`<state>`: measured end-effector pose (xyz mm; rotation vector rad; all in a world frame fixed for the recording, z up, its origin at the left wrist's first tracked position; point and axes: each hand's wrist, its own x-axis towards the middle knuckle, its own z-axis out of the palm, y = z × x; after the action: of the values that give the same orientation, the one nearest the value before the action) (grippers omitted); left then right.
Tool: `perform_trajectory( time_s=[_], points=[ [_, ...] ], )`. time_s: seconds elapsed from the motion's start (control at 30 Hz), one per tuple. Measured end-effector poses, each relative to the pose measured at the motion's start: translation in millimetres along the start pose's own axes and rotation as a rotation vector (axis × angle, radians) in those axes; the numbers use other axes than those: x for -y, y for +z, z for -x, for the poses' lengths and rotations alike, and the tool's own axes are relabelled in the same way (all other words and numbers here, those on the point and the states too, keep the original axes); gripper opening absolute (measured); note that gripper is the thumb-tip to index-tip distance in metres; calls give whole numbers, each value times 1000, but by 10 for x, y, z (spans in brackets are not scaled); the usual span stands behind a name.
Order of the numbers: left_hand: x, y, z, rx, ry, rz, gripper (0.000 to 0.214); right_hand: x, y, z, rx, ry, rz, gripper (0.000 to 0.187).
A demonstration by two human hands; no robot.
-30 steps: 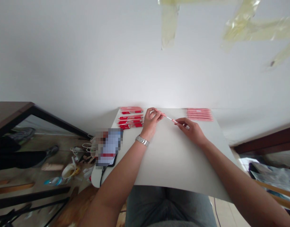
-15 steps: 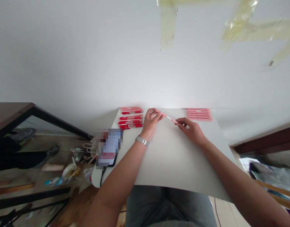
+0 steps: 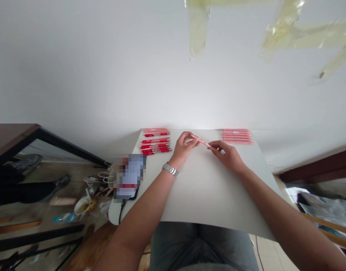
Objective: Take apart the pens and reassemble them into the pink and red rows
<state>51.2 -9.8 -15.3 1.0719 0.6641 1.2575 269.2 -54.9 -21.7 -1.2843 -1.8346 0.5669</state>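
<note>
Above the white table (image 3: 206,192), a slim pink pen (image 3: 201,140) slants between my two hands. My left hand (image 3: 185,146) has its thumb and fingers closed on the pen's upper left part. Pinched at the lower right end of the same pen is my right hand (image 3: 228,155). The pink parts look joined, with a little white showing near the right fingertips. Left of my hands lie several red pens (image 3: 156,146), with pink pens (image 3: 155,130) behind them against the wall. A row of several pink pens (image 3: 237,136) lies at the back right.
A blurred-out phone (image 3: 131,177) with a black cable rests at the table's left edge. The wall (image 3: 173,75) rises directly behind the table. A dark desk (image 3: 14,139) stands at left, with a bucket (image 3: 83,205) and clutter on the floor.
The white gap between the pen's two pink parts has nearly closed. My left hand has shifted slightly right, nearer my right hand, which has hardly moved.
</note>
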Motion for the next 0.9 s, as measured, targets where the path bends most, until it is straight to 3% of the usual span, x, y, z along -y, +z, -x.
perform_trajectory(
  time_s=[0.9],
  points=[
    [20, -2, 19, 42, 0, -26, 36, 5, -31, -1, -16, -46, 72, 27]
  ],
)
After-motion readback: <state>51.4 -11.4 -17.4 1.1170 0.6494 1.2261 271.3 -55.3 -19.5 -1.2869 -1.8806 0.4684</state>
